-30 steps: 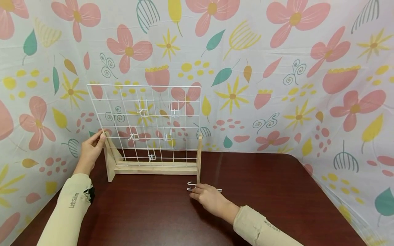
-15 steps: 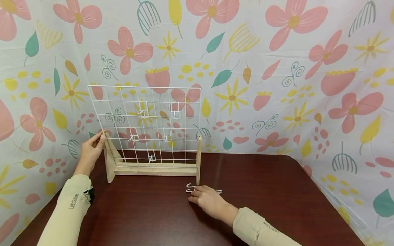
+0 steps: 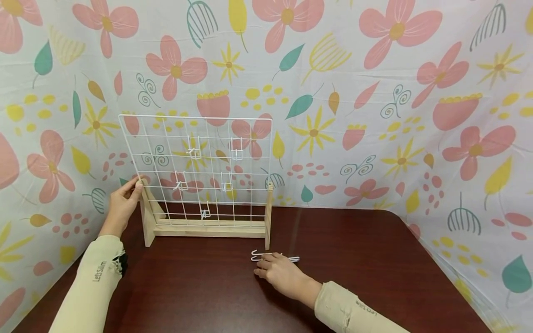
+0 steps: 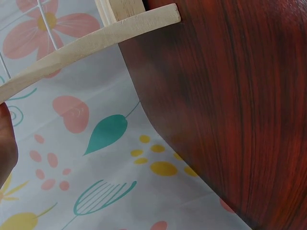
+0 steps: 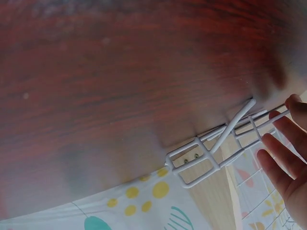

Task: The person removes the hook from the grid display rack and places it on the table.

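Observation:
A white wire grid rack (image 3: pixel 195 117) stands upright on a wooden base (image 3: pixel 208 230) at the left of the table, with several white wire hooks (image 3: pixel 226 186) hung on it. At its left side my left hand (image 3: pixel 121 203) holds the top of the wooden upright (image 3: pixel 148 219) between thumb and fingers. Only an edge of that hand enters the left wrist view. My right hand (image 3: pixel 283 275) is low over loose wire hooks (image 3: pixel 294 259) in front of the rack's right foot. In the right wrist view, thumb and index finger pinch the end of one hook (image 5: pixel 250 132); another hook (image 5: pixel 208 154) overlaps it.
The dark red-brown table (image 3: pixel 354 268) extends to the right of the rack. Behind and on both sides hangs a white cloth (image 3: pixel 325 185) printed with flowers. A wooden foot of the rack (image 3: pixel 268 243) stands just behind the loose hooks.
My right hand has shifted slightly toward the table's front, and more of the loose hooks shows behind its fingers. My left hand keeps its hold on the upright.

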A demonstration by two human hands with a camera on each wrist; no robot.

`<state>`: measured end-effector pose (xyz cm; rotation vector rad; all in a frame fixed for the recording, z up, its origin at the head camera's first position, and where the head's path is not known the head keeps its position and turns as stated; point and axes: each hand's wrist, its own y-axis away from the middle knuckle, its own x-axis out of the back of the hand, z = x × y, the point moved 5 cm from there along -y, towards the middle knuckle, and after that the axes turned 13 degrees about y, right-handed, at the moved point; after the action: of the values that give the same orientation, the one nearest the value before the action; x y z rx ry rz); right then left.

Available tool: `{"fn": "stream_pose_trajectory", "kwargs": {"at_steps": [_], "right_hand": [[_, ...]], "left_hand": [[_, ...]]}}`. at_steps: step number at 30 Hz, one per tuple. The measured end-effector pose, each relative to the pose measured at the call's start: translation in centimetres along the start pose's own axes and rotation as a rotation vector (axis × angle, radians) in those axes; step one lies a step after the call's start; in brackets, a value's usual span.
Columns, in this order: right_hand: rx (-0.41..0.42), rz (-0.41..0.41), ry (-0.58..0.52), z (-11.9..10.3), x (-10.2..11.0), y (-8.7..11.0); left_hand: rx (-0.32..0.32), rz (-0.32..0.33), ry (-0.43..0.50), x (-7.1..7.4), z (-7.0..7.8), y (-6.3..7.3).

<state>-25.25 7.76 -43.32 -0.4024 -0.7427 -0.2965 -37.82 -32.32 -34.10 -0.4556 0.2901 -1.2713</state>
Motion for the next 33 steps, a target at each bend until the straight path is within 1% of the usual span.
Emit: {"fn": "stream_pose_trajectory", "kwargs": {"at_steps": [4,9,13,17,21,24,26,29,33], "right_hand": [[0.018,0.009,0.009,-0.18,0.16,-0.15],[0.035,0.021,0.021,-0.43,0.18,-0.23],[0.047,0.023,0.02,-0.62,0.02,-0.18],[0.057,0.014,0.018,-0.68,-0.09,-0.08],[0.063,0.013,0.037,-0.52,-0.17,-0.18],[0.065,0.012,0.041,-0.43,-0.19,-0.32],[0.067,0.014,0.036,-0.45,-0.08,-0.34],[0.069,0.033,0.029,-0.53,0.15,-0.28],[0.056,0.093,0.02,-0.38,0.63,-0.24]], "left_hand": [[-0.005,0.0,0.01,0.24,-0.04,0.08],[0.003,-0.02,-0.019,0.47,-0.07,0.04],[-0.012,-0.033,0.018,0.31,-0.06,0.01],[-0.023,-0.036,0.027,0.02,0.15,0.08],[-0.011,-0.025,0.057,-0.04,0.05,-0.26],[-0.023,-0.011,0.08,0.06,-0.24,-0.57],[-0.04,-0.007,0.088,0.04,-0.22,-0.54],[-0.06,-0.012,0.101,-0.13,-0.07,-0.43],[-0.062,-0.02,0.131,-0.21,0.03,-0.36]]}}
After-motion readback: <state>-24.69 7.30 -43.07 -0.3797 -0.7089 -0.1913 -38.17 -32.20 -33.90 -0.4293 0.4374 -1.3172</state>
